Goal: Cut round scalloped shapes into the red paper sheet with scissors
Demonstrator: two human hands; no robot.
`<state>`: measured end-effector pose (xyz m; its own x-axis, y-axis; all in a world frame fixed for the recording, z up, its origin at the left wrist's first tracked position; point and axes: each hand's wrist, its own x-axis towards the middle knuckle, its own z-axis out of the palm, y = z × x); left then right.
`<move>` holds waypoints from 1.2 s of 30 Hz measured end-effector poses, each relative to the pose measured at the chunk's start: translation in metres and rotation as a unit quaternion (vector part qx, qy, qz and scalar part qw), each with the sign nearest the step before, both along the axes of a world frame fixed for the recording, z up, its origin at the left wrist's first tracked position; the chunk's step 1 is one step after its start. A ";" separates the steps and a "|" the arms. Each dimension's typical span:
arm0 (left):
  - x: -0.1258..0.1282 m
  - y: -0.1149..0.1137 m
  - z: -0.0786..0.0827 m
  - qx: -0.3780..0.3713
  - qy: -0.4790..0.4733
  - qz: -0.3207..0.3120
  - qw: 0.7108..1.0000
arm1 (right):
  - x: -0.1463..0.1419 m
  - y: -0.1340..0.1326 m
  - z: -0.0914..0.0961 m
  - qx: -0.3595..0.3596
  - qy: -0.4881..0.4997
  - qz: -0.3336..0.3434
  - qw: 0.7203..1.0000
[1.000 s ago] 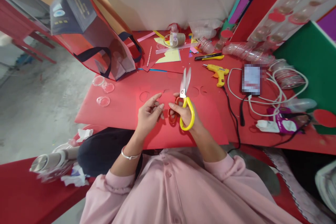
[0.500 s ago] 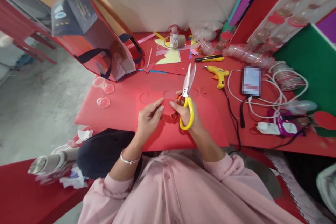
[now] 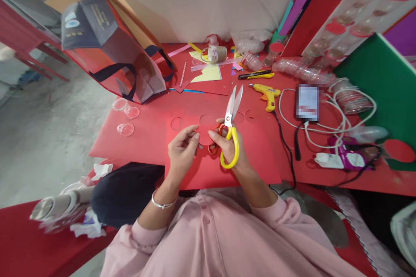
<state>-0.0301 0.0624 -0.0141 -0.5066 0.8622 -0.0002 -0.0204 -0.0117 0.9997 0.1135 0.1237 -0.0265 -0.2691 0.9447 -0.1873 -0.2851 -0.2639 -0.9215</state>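
Clock centred on the red disc, 12 at the far edge of my head view.

Red table (image 3: 107, 140) fills the middle of my feed. Paper gift bag (image 3: 139, 54), dark straps, stands at 10 o'clock. Red sheet (image 3: 201, 175) lies flat under both hands, its near edge at the person's pink shirt; thin curved lines run along its far part, cuts or offcuts, I can't tell which.

Scissors (image 3: 228, 120), one loop yellow and the other red, held by the right hand (image 3: 229, 149) at 4 o'clock. Tips point between 12 and 1; blades parted in a narrow V. I read this hand as curled round the handles, its thumb free of the loops and laid on the disc's right edge. Fingers behind are partly hidden.

Left hand (image 3: 183, 147) at 8 o'clock: thumb and forefinger bent toward each other, narrow gap, tips at the disc's left edge. Whether they grip it or only touch, I can't tell; the other fingers curl in behind.

Yellow glue gun (image 3: 267, 94) on its side at 2 o'clock. Phone (image 3: 307, 103), screen lit and blurred, between 2 and 3. Utility knife (image 3: 256, 74), black and yellow, just past 1.

Red disc (image 3: 204, 134) sits between the two sets of fingertips, over the sheet.
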 end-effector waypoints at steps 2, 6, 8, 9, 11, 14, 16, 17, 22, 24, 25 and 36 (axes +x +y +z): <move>-0.001 0.000 0.002 -0.002 0.004 -0.009 1.000 | 0.003 -0.002 0.001 0.000 -0.010 -0.009 1.000; 0.000 -0.001 -0.001 -0.010 -0.026 -0.022 0.999 | 0.005 -0.004 0.001 0.006 -0.026 -0.017 0.999; 0.003 -0.001 -0.004 -0.021 -0.068 -0.015 0.997 | 0.004 -0.005 0.002 0.014 -0.031 -0.029 0.999; 0.006 -0.001 -0.006 -0.026 -0.092 -0.009 0.995 | 0.003 -0.006 0.002 0.021 -0.035 -0.035 0.999; 0.013 0.000 -0.008 -0.030 -0.138 0.008 0.990 | -0.001 -0.008 0.004 0.038 -0.044 -0.046 0.997; 0.022 0.003 -0.007 -0.017 -0.192 0.036 0.981 | -0.006 -0.014 0.004 0.047 -0.054 -0.038 0.997; 0.024 0.004 -0.004 -0.005 -0.221 0.062 0.973 | -0.007 -0.018 0.004 0.037 -0.050 -0.010 0.998; 0.023 0.005 -0.002 0.000 -0.232 0.074 0.970 | -0.006 -0.019 0.004 0.030 -0.046 0.011 0.998; 0.011 0.003 0.004 -0.009 -0.223 0.097 0.970 | 0.014 -0.023 -0.001 0.051 -0.077 0.118 0.989; 0.006 0.002 0.005 -0.017 -0.213 0.093 0.972 | 0.027 -0.024 -0.006 0.070 -0.091 0.154 0.981; 0.003 0.002 0.006 -0.019 -0.210 0.089 0.974 | 0.033 -0.025 -0.008 0.077 -0.093 0.178 0.977; -0.008 0.002 0.014 -0.037 -0.241 0.043 0.969 | 0.065 -0.019 -0.003 0.117 -0.106 0.343 0.926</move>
